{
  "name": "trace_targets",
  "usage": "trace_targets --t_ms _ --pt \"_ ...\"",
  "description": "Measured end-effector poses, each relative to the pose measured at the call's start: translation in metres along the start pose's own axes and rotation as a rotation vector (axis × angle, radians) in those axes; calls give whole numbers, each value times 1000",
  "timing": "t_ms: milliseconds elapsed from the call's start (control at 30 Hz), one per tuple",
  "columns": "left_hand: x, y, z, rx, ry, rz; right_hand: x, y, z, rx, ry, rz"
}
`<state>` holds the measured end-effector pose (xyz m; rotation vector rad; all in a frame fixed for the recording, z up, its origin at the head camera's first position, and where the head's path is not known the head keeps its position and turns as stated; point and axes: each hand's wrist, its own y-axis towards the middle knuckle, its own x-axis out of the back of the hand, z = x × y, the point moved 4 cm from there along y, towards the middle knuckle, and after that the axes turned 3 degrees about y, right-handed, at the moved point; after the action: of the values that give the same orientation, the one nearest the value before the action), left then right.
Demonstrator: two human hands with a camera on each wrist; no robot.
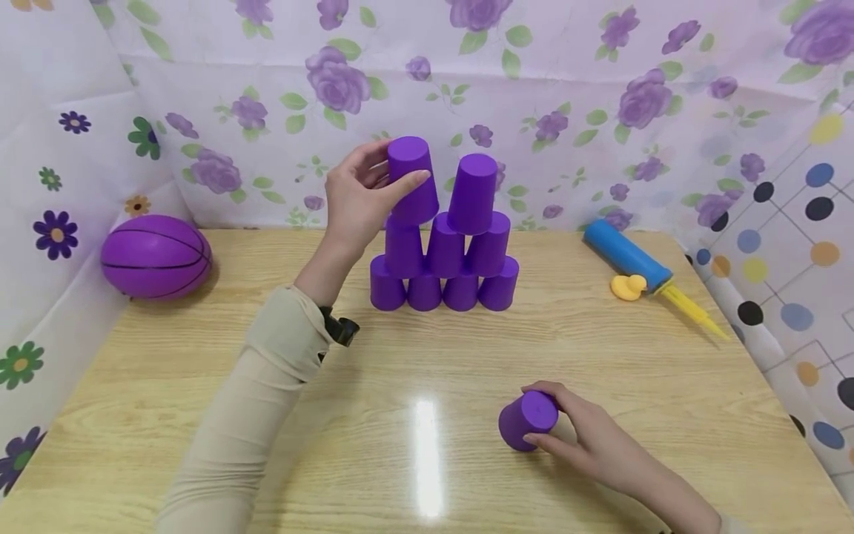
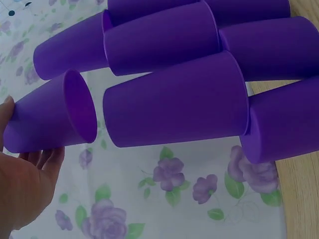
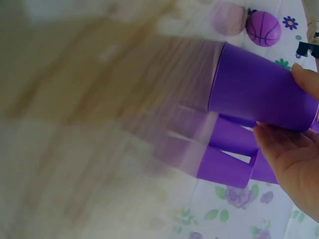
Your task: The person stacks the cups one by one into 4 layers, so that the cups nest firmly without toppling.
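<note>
Upside-down purple cups stand in a stack: a bottom row of several (image 1: 425, 291), a middle row of three (image 1: 445, 245), and one upper cup (image 1: 474, 194) on the right. My left hand (image 1: 360, 189) grips another purple cup (image 1: 412, 182) at the upper left, mouth downward. The left wrist view shows a gap between this held cup (image 2: 45, 114) and the middle-row cup (image 2: 174, 102) below it. Nearer me on the right, my right hand (image 1: 594, 437) holds a purple cup (image 1: 523, 423) between thumb and fingers, base up, at the tabletop.
A purple basketball (image 1: 156, 256) sits at the table's left edge. On the right lie a blue pump (image 1: 627, 256) with a yellow nozzle and a yellow rubber duck (image 1: 627, 287). Floral cloth (image 1: 414, 111) hangs behind the wooden table (image 1: 320, 445).
</note>
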<state>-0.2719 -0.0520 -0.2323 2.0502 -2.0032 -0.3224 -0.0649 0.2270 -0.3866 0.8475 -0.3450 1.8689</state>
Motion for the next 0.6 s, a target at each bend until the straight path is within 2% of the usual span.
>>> trace_targets --t_ms 267,600 --pt "-5 -1 3 23 15 53 0 0 0 26 12 2" --pt "-9 7 22 -6 42 93 1 -1 -1 13 29 -9"
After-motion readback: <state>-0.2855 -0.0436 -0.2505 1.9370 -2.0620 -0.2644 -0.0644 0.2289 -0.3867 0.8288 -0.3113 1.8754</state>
